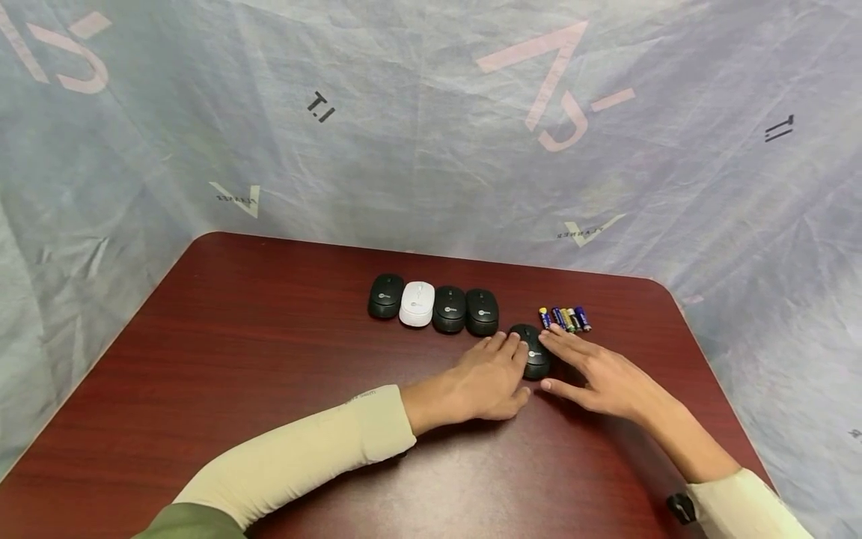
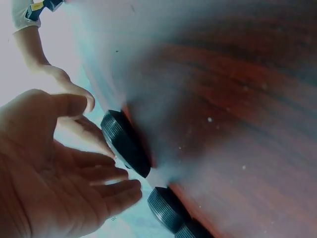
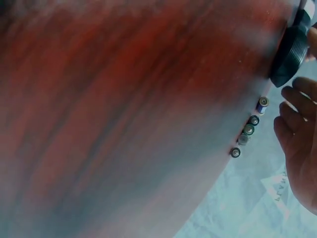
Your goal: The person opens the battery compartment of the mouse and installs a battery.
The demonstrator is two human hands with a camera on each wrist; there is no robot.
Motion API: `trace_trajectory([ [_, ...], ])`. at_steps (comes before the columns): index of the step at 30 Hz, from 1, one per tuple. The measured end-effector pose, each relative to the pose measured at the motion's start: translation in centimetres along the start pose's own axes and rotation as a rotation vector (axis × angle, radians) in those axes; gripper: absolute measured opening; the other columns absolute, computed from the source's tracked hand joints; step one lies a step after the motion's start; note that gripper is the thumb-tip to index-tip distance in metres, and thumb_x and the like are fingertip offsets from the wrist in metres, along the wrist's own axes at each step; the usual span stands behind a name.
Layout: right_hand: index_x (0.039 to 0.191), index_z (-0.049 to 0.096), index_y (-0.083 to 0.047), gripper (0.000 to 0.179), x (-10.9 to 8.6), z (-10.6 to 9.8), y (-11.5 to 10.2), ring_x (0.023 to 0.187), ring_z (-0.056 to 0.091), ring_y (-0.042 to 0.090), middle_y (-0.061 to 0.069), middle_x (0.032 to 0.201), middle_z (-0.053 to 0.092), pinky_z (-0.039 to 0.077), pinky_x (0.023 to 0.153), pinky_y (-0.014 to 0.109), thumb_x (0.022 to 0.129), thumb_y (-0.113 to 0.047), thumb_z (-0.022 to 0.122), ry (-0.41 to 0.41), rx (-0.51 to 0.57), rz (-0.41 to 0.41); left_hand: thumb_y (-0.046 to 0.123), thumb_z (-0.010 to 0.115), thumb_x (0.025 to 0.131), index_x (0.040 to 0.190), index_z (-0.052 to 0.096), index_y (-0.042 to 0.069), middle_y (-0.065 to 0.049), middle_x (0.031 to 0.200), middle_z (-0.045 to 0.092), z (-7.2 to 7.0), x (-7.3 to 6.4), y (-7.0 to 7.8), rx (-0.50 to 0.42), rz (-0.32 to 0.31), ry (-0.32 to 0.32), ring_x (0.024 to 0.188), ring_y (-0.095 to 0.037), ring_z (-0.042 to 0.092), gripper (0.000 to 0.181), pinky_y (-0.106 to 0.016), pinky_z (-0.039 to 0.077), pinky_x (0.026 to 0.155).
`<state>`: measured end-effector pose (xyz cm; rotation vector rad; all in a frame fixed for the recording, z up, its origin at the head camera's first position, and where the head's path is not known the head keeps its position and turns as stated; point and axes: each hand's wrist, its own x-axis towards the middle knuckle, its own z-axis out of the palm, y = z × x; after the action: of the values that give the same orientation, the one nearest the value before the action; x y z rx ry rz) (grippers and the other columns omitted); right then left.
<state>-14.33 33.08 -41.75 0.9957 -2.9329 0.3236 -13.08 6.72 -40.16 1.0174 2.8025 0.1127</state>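
Observation:
A black computer mouse [image 1: 535, 361] lies on the table between my two hands in the head view. My left hand [image 1: 494, 379] is at its left side, fingers extended, with the fingertips at the mouse's edge. On the other side is my right hand [image 1: 599, 376], its fingers straight and its thumb apart, fingertips close to the mouse. Whether either hand presses on it I cannot tell. In the left wrist view the mouse [image 2: 124, 144] stands just past the left hand's fingers [image 2: 121, 193]. The right wrist view has the mouse [image 3: 289, 57] above the right hand [image 3: 303, 144].
Left of the hands, a row holds a black mouse [image 1: 387, 296], a white mouse [image 1: 417, 304] and two more black mice [image 1: 450, 309]. Several small batteries [image 1: 566, 320] lie side by side behind the right hand. A printed grey cloth [image 1: 417, 150] hangs behind the dark red table [image 1: 269, 359].

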Motion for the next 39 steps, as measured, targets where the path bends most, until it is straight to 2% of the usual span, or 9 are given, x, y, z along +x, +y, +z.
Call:
trace_trajectory([
  [4, 0.163, 0.059, -0.007, 0.078, 0.4, 0.1, 0.2, 0.147, 0.066, 0.041, 0.019, 0.161, 0.066, 0.059, 0.116, 0.064, 0.101, -0.047, 0.084, 0.049, -0.073, -0.012, 0.053, 0.059, 0.114, 0.171, 0.044, 0.002, -0.017, 0.166, 0.06, 0.4, 0.3, 0.0, -0.027, -0.057, 0.064, 0.154, -0.031, 0.059, 0.078, -0.041, 0.051, 0.13],
  [7, 0.161, 0.062, -0.007, 0.076, 0.6, 0.0, 0.2, 0.138, 0.071, 0.039, 0.017, 0.15, 0.073, 0.061, 0.112, 0.062, 0.1, -0.046, 0.086, 0.065, -0.109, -0.019, 0.051, 0.06, 0.114, 0.172, 0.042, 0.002, -0.016, 0.161, 0.065, 0.6, 0.7, -0.1, -0.059, -0.075, 0.061, 0.147, -0.03, 0.063, 0.078, -0.04, 0.055, 0.125],
  [16, 0.157, 0.064, 0.0, 0.076, 1.9, -0.4, -0.2, 0.133, 0.072, 0.037, 0.022, 0.145, 0.074, 0.064, 0.107, 0.058, 0.1, -0.045, 0.086, -0.073, 0.028, 0.015, 0.048, 0.062, 0.114, 0.172, 0.044, 0.004, -0.007, 0.164, 0.065, 1.3, 1.9, -0.8, -0.071, -0.088, 0.043, 0.144, -0.029, 0.063, 0.075, -0.041, 0.057, 0.121],
  [23, 0.149, 0.067, 0.009, 0.075, 2.6, -0.3, -0.1, 0.096, 0.073, 0.015, 0.016, 0.126, 0.078, 0.065, 0.086, 0.041, 0.094, -0.035, 0.094, -0.049, 0.083, -0.028, 0.054, 0.074, 0.105, 0.171, 0.046, 0.009, -0.002, 0.156, 0.071, 6.6, 5.8, -2.8, -0.103, -0.033, 0.11, 0.136, -0.03, 0.066, 0.085, -0.042, 0.059, 0.119],
  [26, 0.148, 0.068, 0.008, 0.073, 2.5, -0.1, -0.2, 0.109, 0.076, 0.024, 0.02, 0.132, 0.078, 0.067, 0.092, 0.047, 0.094, -0.035, 0.093, -0.042, 0.071, -0.035, 0.052, 0.077, 0.104, 0.164, 0.054, 0.007, -0.003, 0.15, 0.075, 5.3, 5.1, -2.6, -0.083, -0.013, 0.111, 0.127, -0.028, 0.069, 0.078, -0.041, 0.062, 0.111],
  [30, 0.147, 0.07, 0.005, 0.07, 2.2, -0.1, -0.5, 0.123, 0.076, 0.033, 0.021, 0.137, 0.077, 0.067, 0.099, 0.054, 0.096, -0.038, 0.092, -0.04, 0.067, -0.037, 0.046, 0.08, 0.105, 0.151, 0.063, 0.007, -0.007, 0.141, 0.078, 2.0, 2.8, -1.9, -0.095, 0.005, 0.093, 0.12, -0.027, 0.072, 0.062, -0.04, 0.065, 0.103],
  [33, 0.145, 0.072, 0.004, 0.068, 2.0, -0.3, -0.7, 0.11, 0.076, 0.024, 0.011, 0.124, 0.079, 0.067, 0.092, 0.046, 0.095, -0.037, 0.092, -0.026, 0.092, -0.044, 0.041, 0.08, 0.107, 0.145, 0.067, 0.008, -0.009, 0.137, 0.079, 0.8, 1.7, -1.8, -0.122, 0.021, 0.098, 0.12, -0.026, 0.074, 0.052, -0.038, 0.066, 0.102],
  [36, 0.142, 0.074, 0.002, 0.064, 1.9, -0.5, -0.8, 0.095, 0.071, 0.013, 0.001, 0.112, 0.077, 0.063, 0.082, 0.035, 0.095, -0.037, 0.092, -0.012, 0.121, -0.05, 0.04, 0.076, 0.11, 0.144, 0.068, 0.009, -0.009, 0.136, 0.079, 0.5, 1.1, -2.0, -0.144, 0.034, 0.103, 0.12, -0.026, 0.076, 0.047, -0.038, 0.066, 0.102],
  [39, 0.141, 0.075, -0.002, 0.06, 1.9, -0.8, -0.9, 0.092, 0.068, 0.008, -0.005, 0.108, 0.075, 0.06, 0.078, 0.028, 0.095, -0.037, 0.091, -0.022, 0.153, -0.035, 0.042, 0.071, 0.113, 0.148, 0.066, 0.01, -0.008, 0.138, 0.077, 0.4, 0.6, -2.3, -0.156, 0.044, 0.095, 0.124, -0.025, 0.075, 0.048, -0.037, 0.065, 0.106],
])
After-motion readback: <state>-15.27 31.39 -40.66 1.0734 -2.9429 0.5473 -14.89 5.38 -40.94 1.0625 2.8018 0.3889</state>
